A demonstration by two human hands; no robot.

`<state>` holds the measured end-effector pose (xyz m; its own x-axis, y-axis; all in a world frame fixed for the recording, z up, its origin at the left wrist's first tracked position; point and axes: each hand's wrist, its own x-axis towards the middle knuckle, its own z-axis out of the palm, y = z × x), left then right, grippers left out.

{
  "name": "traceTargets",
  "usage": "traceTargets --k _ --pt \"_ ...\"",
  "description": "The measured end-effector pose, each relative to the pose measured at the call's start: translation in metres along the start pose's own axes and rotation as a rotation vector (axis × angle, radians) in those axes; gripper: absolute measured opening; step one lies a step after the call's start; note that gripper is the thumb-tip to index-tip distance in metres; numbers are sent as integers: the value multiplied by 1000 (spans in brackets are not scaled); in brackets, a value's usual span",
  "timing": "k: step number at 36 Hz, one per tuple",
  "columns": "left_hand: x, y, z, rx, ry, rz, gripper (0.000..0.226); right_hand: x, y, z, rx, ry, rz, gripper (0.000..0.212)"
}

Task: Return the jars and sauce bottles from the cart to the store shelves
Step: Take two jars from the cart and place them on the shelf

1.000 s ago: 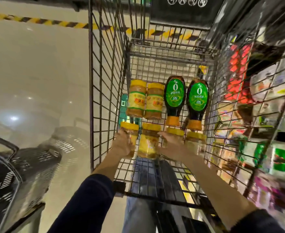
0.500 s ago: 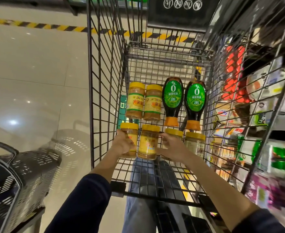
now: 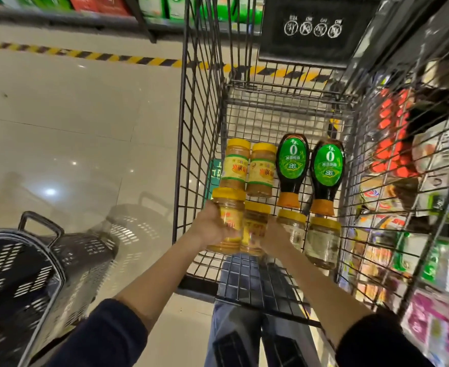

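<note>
A wire cart (image 3: 205, 133) holds several yellow-lidded jars and two dark sauce bottles with green labels (image 3: 292, 165) (image 3: 328, 170), all lying on the cart floor. Two jars (image 3: 235, 165) (image 3: 261, 170) lie in the far row beside the bottles. My left hand (image 3: 209, 227) grips the leftmost near jar (image 3: 230, 218), raised a little off the floor. My right hand (image 3: 272, 234) is closed between the second near jar (image 3: 255, 226) and the third (image 3: 293, 229); I cannot tell which it holds. A fourth jar (image 3: 322, 242) lies at the right wall.
Store shelves with packaged goods (image 3: 430, 181) stand close along the cart's right side. A dark plastic basket (image 3: 32, 274) sits on the tiled floor at the left. More shelves (image 3: 85, 6) run behind a yellow-black floor stripe (image 3: 85, 55). My legs show under the cart.
My left hand has lifted its jar slightly off the cart floor. My right hand has slid left, uncovering the third jar. The view has tilted up toward the far shelves.
</note>
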<state>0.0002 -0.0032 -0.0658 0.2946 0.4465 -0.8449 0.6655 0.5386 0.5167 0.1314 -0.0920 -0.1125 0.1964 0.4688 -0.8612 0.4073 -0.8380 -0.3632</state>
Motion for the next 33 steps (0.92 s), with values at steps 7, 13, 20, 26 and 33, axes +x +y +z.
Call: traceTargets --k 7,13,20,26,33 --pt "-15 4 -10 -55 -84 77 79 14 -1 18 -94 79 60 78" --pt "-25 13 -14 -72 -114 121 76 27 -2 23 -24 50 107 89" --pt "-31 19 -18 -76 -72 138 74 25 -10 27 145 36 105 78" --pt "-35 20 -19 -16 -49 136 75 20 -17 27 163 76 86 73" --pt "-47 30 -16 4 -31 134 65 17 -8 19 194 53 15 72"
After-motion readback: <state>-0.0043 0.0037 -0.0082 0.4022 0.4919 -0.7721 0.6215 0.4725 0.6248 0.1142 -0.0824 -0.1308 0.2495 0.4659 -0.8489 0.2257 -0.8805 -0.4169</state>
